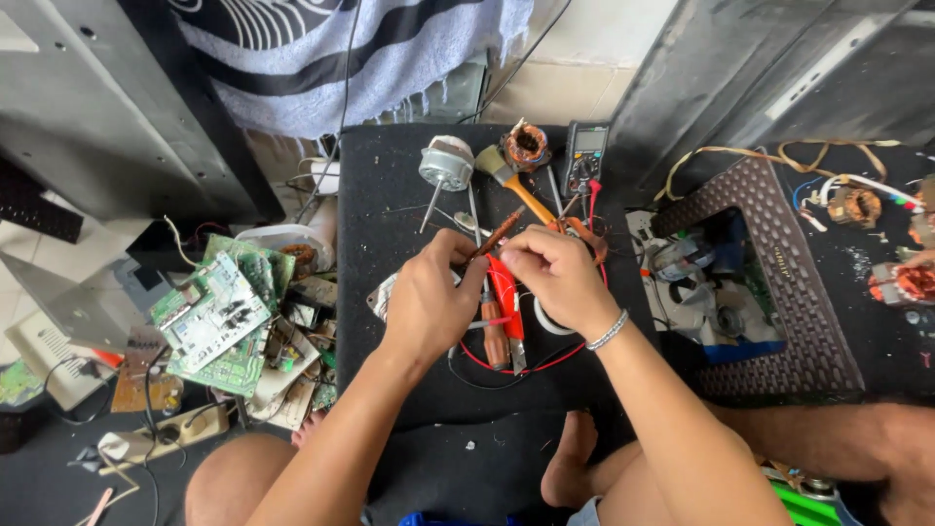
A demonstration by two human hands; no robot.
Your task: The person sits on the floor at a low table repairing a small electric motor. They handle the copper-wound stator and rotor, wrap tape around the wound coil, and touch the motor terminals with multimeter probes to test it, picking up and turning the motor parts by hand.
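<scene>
Both hands, left hand (426,307) and right hand (555,278), pinch a thin brown rod (499,234) above red wires (506,292).

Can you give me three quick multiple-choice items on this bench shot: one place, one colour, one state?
1. Where does the multimeter lie?
A. at the far edge of the black mat
B. on the pile of circuit boards
C. in the brown basket

2. What colour is the wire looping under the hands?
A. blue
B. red
C. yellow

3. What are the left hand and right hand doing?
A. resting flat on the mat
B. both lifting the small motor
C. pinched together on a thin brown rod

Answers:
1. A, it sits at the mat's far edge beside the copper coil.
2. B, a red loop shows below the wrists.
3. C, the fingertips of both hands meet at the rod's lower end above the mat.
</scene>
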